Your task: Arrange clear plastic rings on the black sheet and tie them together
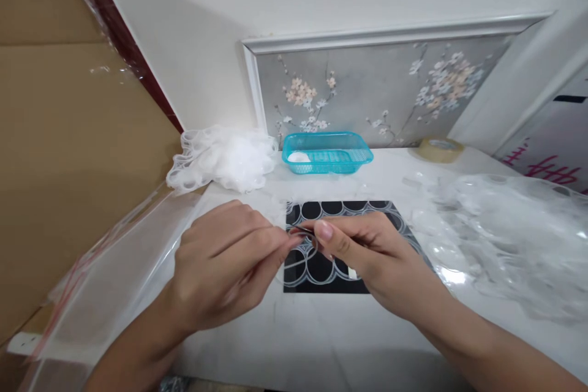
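The person's bare forearms (491, 343) lie nearest, leading up to the left hand (229, 257) and the right hand (372, 251), whose fingertips almost meet. The left thumb and forefinger are pressed together at their tips; just what they pinch is hidden. The right thumb and forefinger are clamped on a thin dark piece (302, 229), which sits between the two hands. A pale thin loop (315, 250) curves just below it, beside the right fingertips, its strand running under the left hand.

Beneath both hands is a black sheet (321, 288) with rows of pale circles, on a white table (321, 337); a small white piece (352, 272) shows just below the right hand. Beyond the fingertips stands a blue basket (365, 158) holding a white round thing (299, 162). Past the left hand is a heap of white rings (229, 162), and left of that hand, a clear bag (124, 282) and cardboard (59, 147). To the right hand's right spreads a heap of clear plastic (519, 239), with a tape roll (440, 150) farther back
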Demonstrator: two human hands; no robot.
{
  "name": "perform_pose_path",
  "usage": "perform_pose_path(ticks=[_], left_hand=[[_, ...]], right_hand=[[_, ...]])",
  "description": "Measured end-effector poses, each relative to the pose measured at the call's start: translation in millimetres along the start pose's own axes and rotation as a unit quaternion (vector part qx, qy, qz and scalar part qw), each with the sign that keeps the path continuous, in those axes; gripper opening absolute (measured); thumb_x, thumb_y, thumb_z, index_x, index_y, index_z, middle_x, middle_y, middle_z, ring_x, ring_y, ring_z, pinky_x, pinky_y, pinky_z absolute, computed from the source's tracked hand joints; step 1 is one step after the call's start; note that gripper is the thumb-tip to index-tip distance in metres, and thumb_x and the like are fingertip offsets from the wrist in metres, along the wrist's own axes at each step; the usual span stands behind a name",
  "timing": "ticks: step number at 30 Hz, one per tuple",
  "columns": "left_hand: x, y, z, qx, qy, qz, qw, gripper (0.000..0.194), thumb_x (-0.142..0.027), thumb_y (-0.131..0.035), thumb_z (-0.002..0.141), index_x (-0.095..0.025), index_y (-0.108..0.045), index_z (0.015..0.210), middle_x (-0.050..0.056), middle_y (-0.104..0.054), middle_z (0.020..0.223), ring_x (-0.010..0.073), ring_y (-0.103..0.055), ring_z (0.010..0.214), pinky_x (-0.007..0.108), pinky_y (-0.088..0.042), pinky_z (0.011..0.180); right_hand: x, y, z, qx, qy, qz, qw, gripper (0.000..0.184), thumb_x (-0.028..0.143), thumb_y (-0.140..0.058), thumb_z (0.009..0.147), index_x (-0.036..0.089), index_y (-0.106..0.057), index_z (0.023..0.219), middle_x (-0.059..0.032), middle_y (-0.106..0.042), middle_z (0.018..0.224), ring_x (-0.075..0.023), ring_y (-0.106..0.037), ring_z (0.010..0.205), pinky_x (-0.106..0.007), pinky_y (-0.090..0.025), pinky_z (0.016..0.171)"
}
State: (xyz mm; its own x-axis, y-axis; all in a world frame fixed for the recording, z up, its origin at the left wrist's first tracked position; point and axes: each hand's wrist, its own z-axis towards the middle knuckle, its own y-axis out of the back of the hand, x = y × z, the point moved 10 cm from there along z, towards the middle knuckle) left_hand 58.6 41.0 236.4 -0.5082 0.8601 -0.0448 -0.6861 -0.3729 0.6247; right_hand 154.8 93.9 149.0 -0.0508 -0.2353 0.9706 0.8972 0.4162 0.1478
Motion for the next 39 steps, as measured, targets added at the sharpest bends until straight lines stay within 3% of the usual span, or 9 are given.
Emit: perform_pose_path(ticks=[3,14,39], left_hand=[[-1.8,1.4,0.4,0.0,-0.004,-0.004,1.0,0.011,-0.003,-0.065,0.076,-0.014,-0.061,0.077,-0.002,-0.057,0.063,0.0089,-0.05,0.056,0.026,-0.04,0.053],[1.8,-0.5,-1.1,0.0,-0.005,-0.004,1.0,0.013,-0.004,-0.067,0.075,-0.015,-0.062,0.079,0.0,-0.061,0.064,0.0108,-0.052,0.057,0.027,-0.04,0.052],[1.0,-1.4,0.1,0.006,-0.008,0.005,1.0,0.012,-0.004,-0.066,0.075,-0.015,-0.061,0.077,0.0,-0.058,0.062,0.0108,-0.051,0.056,0.028,-0.039,0.052]], right_hand=[[-3.6,3.1,-0.5,-0.01,-0.012,-0.002,1.0,0.047,0.05,-0.042,0.092,0.017,-0.04,0.058,0.0027,-0.026,0.057,-0.01,-0.025,0.055,-0.025,-0.022,0.049],[-5.4,-9.3,-0.1,0.044,-0.027,0.065,0.997,0.048,0.049,-0.042,0.092,0.018,-0.033,0.057,0.0041,-0.022,0.057,-0.0092,-0.019,0.054,-0.028,-0.017,0.051],[-5.2,-8.1,-0.4,0.042,-0.032,0.058,0.997,0.047,0.049,-0.043,0.092,0.017,-0.038,0.059,0.0046,-0.02,0.057,-0.0088,-0.018,0.054,-0.027,-0.015,0.049]])
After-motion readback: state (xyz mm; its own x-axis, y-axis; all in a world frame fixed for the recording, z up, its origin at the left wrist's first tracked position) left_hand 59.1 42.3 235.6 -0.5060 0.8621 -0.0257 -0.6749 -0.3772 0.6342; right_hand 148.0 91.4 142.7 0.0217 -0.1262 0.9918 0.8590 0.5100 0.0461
